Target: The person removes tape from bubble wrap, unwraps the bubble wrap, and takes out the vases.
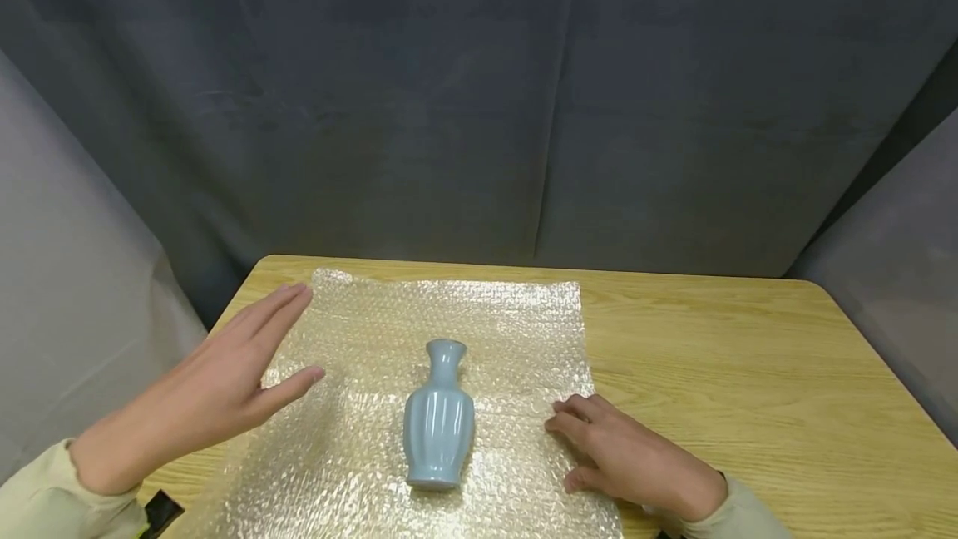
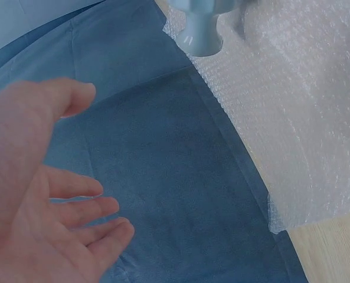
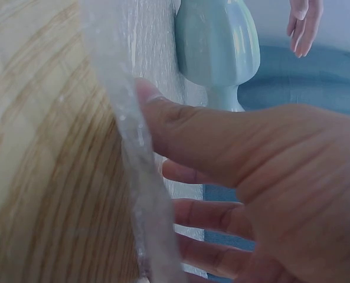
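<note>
A glossy pale-blue vase (image 1: 439, 418) lies on its side on a sheet of bubble wrap (image 1: 359, 331), its neck toward the table's far edge. My left hand (image 1: 217, 385) is raised over the wrap's left side, fingers extended and thumb apart, holding nothing. In the left wrist view, that hand (image 2: 51, 194) shows its palm side, well away from the vase's flared mouth (image 2: 201, 41). To the right of the vase, my right hand (image 1: 624, 456) rests its loosely bent fingers on the wrap near its right edge. The right wrist view shows its thumb (image 3: 186, 130) and fingertips against the sheet.
The wood-grain table (image 1: 718, 356) extends to the right of the wrap. Behind its far edge hangs a dark curtain (image 1: 479, 106), with pale cloth (image 1: 67, 273) at the left side and more pale cloth (image 1: 891, 273) at the right.
</note>
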`<state>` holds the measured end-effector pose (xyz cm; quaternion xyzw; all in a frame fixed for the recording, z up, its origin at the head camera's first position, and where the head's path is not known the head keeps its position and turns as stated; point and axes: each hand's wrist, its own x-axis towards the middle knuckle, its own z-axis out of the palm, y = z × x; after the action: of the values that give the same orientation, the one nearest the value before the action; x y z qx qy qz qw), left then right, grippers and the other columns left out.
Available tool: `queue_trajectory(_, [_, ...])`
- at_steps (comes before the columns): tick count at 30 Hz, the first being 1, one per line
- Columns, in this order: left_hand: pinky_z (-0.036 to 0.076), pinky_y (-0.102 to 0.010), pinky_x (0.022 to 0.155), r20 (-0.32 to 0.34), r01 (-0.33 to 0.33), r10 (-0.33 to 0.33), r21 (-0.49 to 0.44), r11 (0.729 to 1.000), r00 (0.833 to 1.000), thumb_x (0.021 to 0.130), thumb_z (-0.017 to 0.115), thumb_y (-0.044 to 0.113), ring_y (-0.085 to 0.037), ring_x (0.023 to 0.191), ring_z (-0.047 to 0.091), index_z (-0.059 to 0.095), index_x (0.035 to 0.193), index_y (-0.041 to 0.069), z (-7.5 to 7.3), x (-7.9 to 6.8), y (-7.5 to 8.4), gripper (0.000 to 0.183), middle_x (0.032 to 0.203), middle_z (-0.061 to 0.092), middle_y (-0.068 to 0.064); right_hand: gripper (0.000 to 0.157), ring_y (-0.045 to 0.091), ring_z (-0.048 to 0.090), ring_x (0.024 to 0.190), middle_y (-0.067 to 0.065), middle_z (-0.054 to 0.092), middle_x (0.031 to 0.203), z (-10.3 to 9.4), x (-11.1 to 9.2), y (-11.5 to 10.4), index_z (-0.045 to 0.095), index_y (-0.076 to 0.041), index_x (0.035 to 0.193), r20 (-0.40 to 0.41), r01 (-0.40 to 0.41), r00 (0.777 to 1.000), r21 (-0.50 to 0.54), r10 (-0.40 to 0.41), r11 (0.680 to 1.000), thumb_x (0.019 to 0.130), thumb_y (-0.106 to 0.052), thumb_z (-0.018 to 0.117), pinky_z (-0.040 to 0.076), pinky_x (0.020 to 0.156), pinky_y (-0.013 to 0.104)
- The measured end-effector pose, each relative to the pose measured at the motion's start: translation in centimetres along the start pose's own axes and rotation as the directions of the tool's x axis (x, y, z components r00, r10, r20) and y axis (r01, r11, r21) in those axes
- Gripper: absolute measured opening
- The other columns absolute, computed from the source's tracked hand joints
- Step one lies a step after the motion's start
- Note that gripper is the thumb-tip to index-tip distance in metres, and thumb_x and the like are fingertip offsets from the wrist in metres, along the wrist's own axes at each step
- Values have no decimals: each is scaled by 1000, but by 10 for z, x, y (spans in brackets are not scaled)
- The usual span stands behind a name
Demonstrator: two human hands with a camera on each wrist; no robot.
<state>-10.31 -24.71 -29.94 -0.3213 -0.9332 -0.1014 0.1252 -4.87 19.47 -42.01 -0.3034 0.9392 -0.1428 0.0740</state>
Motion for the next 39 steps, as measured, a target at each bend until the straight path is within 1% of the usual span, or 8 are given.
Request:
queue_trajectory(3, [45, -63, 109, 3, 1, -1, -1, 1000, 1000, 93, 77, 40, -44, 143, 49, 39, 157, 0, 1, 4, 0, 85, 160, 43, -24, 61, 27, 59, 123, 10, 62, 141, 0, 0, 0, 64, -13, 134, 0, -10, 1000, 1, 10, 1000, 84, -43, 82, 54, 102, 44])
queue_trajectory(10, [41, -63, 114, 97, 51, -48, -28, 998, 994, 97, 70, 46, -44, 148, 43, 36, 159, 1, 4, 8, 3, 84, 163, 40, -21, 60, 27, 60, 123, 10, 62, 140, 1, -1, 0, 65, -13, 134, -6, -3, 1000, 0, 3, 1000, 84, -42, 82, 55, 101, 44])
queue_trajectory(15, [40, -63, 115, 128, 60, -53, -55, 997, 990, 98, 69, 48, -43, 149, 42, 35, 159, 1, 11, 10, 4, 85, 164, 39, -21, 61, 27, 60, 123, 10, 62, 141, 1, -1, 0, 64, -14, 134, -6, 5, 1000, -12, -5, 1000, 84, -44, 81, 55, 102, 44])
queue_trajectory(21, [40, -62, 116, 135, 58, -47, -80, 995, 990, 99, 68, 46, -42, 149, 42, 36, 159, 0, 20, 12, 6, 82, 164, 40, -21, 60, 26, 60, 122, 9, 62, 140, 1, -2, 0, 64, -15, 134, -8, 14, 1000, -20, -15, 1000, 85, -45, 80, 55, 101, 43])
queue_trajectory(26, [42, -61, 115, 138, 53, -41, -87, 995, 990, 99, 67, 44, -42, 148, 44, 37, 158, 0, 27, 15, 6, 80, 163, 41, -21, 61, 26, 60, 121, 9, 63, 139, 1, -2, 1, 64, -14, 133, -22, 16, 1000, -31, -17, 999, 84, -45, 81, 55, 101, 43])
queue_trajectory(30, [43, -62, 115, 147, 52, -35, -111, 992, 988, 100, 68, 42, -43, 148, 44, 37, 158, 0, 35, 17, 7, 78, 163, 41, -21, 59, 26, 60, 123, 9, 62, 141, 0, -2, 1, 64, -15, 134, -5, 12, 1000, -19, -12, 1000, 86, -44, 80, 55, 101, 43])
queue_trajectory(35, [43, -61, 115, 160, 53, -28, -151, 987, 987, 100, 68, 41, -42, 149, 44, 39, 158, 3, 46, 20, 9, 75, 162, 42, -19, 58, 26, 59, 123, 9, 62, 141, 0, -2, 1, 64, -16, 134, 4, 12, 1000, -14, -12, 1000, 87, -45, 79, 55, 101, 42])
queue_trajectory(39, [44, -62, 114, 167, 56, -29, -161, 985, 986, 100, 67, 42, -42, 148, 45, 40, 157, 5, 54, 22, 10, 74, 162, 43, -19, 59, 26, 59, 123, 9, 62, 142, -1, -1, 1, 64, -16, 134, 5, 9, 1000, -13, -9, 1000, 86, -47, 79, 55, 101, 42])
